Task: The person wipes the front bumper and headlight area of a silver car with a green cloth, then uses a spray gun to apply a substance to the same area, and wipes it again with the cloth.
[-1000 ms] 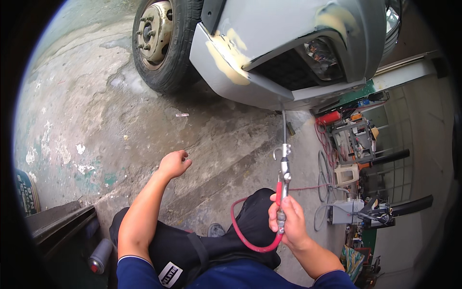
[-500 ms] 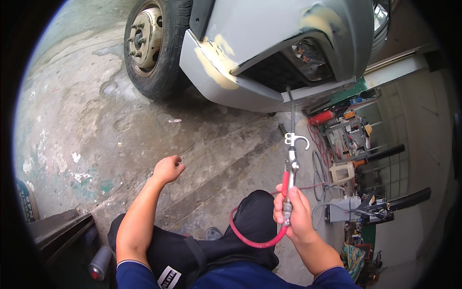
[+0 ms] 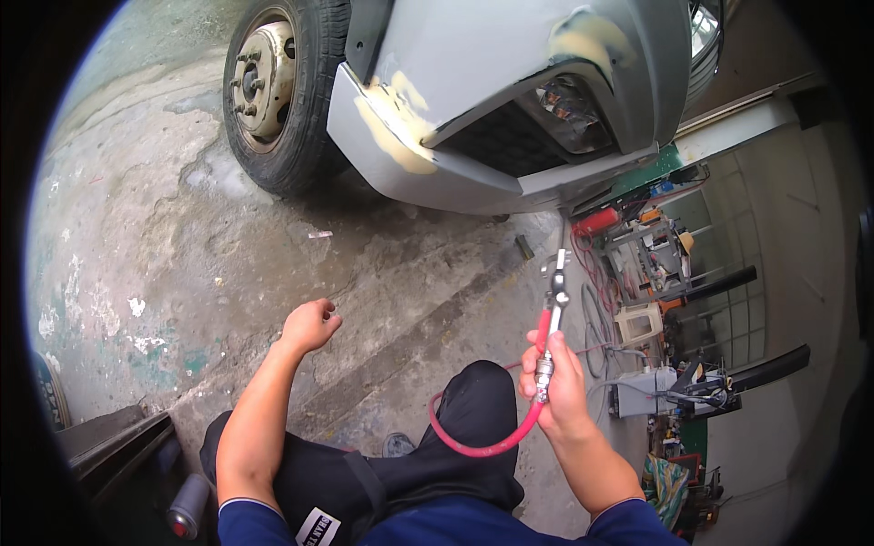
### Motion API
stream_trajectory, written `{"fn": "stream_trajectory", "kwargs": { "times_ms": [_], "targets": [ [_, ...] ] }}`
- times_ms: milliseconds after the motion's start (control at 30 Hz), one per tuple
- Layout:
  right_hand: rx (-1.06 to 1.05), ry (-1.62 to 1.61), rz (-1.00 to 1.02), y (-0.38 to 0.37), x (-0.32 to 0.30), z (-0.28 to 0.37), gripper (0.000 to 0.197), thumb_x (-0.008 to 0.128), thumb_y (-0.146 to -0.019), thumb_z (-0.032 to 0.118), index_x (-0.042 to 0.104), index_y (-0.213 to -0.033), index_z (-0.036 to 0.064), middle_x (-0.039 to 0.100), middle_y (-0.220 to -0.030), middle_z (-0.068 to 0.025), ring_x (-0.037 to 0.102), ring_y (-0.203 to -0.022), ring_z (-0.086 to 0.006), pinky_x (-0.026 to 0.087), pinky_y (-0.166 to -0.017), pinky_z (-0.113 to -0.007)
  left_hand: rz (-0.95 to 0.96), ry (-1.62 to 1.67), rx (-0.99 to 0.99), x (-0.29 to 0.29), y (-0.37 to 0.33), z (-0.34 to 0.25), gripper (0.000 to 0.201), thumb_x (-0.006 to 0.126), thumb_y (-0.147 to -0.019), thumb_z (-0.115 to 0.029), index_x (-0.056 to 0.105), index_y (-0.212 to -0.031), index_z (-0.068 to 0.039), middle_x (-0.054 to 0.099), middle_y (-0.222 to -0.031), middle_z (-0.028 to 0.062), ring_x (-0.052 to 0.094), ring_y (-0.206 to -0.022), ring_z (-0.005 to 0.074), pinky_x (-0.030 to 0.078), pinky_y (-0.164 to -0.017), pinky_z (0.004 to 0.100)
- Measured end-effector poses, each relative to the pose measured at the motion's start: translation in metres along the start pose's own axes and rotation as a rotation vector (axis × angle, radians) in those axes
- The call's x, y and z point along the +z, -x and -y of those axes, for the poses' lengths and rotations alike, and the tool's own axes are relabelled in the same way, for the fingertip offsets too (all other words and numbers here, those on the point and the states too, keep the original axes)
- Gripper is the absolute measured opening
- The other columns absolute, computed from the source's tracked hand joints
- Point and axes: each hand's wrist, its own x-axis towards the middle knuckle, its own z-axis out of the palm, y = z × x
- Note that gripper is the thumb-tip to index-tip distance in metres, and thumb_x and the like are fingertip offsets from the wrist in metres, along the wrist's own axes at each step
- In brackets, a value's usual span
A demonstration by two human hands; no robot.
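My right hand [image 3: 563,393] is closed around an air blow gun [image 3: 557,305] with a silver body, a red lever and a thin nozzle pointing away from me. A red hose [image 3: 482,449] leaves its lower end and loops across my knee. My left hand [image 3: 310,326] hangs over the floor with its fingers curled, and nothing shows in it. Ahead of me is a grey vehicle bumper [image 3: 473,179] with a yellowish filler patch [image 3: 398,136] at its corner and another filler patch [image 3: 592,38] above the headlight [image 3: 569,114]. Neither hand touches the bumper.
A wheel [image 3: 273,91] stands left of the bumper on the rough concrete floor [image 3: 182,246]. Hoses and cables [image 3: 594,305], a grey machine [image 3: 642,393] and cluttered shelving [image 3: 646,241] line the right side. A spray can [image 3: 188,503] is at lower left.
The blow gun has turned in my right hand, so its white hook no longer shows side-on. The vehicle sits slightly farther left in view. My left hand stays curled over the floor.
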Motion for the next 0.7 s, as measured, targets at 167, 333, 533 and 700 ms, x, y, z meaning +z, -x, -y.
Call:
{"fn": "stream_trajectory", "kwargs": {
  "times_ms": [167,333,533,700],
  "targets": [
    [-0.063,0.02,-0.01,0.002,0.004,-0.001,0.033,0.043,-0.102,0.033,0.051,-0.111,0.0017,0.056,-0.069,-0.0078,0.049,-0.047,-0.0145,0.04,-0.043,-0.026,-0.007,0.011,-0.004,0.002,0.0,0.001,0.04,0.062,-0.081,-0.034,0.065,-0.107,-0.004,0.069,-0.101,0.0156,0.065,-0.096,0.0329,0.051,-0.084,0.0422],
    [-0.035,0.011,-0.022,-0.001,0.008,0.0,0.033,0.044,-0.102,0.033,0.051,-0.11,0.0019,0.056,-0.07,-0.0069,0.049,-0.047,-0.0143,0.04,-0.043,-0.027,-0.014,0.016,0.009,0.002,-0.001,0.005,0.04,0.062,-0.081,-0.034,0.066,-0.107,-0.004,0.069,-0.1,0.0155,0.066,-0.095,0.0329,0.051,-0.083,0.0419],
    [-0.03,-0.031,-0.073,-0.005,0.002,-0.001,0.033,0.045,-0.102,0.033,0.051,-0.109,0.0018,0.056,-0.069,-0.0069,0.049,-0.047,-0.0145,0.039,-0.043,-0.027,-0.032,0.022,0.018,0.005,-0.003,0.009,0.04,0.063,-0.08,-0.035,0.066,-0.105,-0.004,0.07,-0.096,0.0157,0.066,-0.093,0.0328,0.052,-0.081,0.0423],
    [-0.056,-0.04,-0.049,-0.002,-0.008,-0.005,0.031,0.043,-0.102,0.031,0.05,-0.11,0.0018,0.056,-0.07,-0.007,0.05,-0.047,-0.0145,0.04,-0.043,-0.027,-0.027,-0.014,0.008,0.008,-0.004,0.014,0.04,0.064,-0.08,-0.036,0.067,-0.105,-0.005,0.07,-0.095,0.0146,0.067,-0.092,0.033,0.052,-0.081,0.0418]
  ]
}}
